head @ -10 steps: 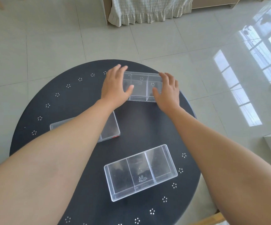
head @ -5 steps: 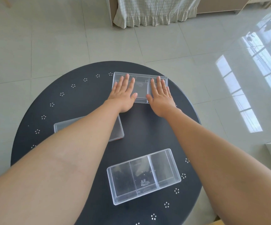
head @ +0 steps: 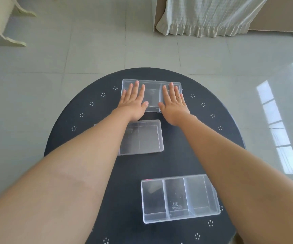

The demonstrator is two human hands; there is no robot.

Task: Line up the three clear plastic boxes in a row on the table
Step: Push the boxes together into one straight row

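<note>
Three clear plastic boxes lie on the round black table [head: 75, 138]. The far box [head: 152, 93] sits near the table's far edge. My left hand [head: 133, 103] lies flat on its left part and my right hand [head: 173, 103] flat on its right part, fingers spread. A middle box [head: 145, 138] rests just behind my wrists, its left end hidden by my left forearm. The near box [head: 179, 198], with three compartments, sits at the front right, partly under my right forearm.
The table has small white flower dots around its rim. Grey tiled floor surrounds it. A bed with a pale frilled cover [head: 209, 16] stands at the back, and a cream furniture leg [head: 5, 29] at the back left.
My hands went from gripping the far box at its ends to lying flat on top of it. The view shifted, so the table and the boxes appear rotated and further right.
</note>
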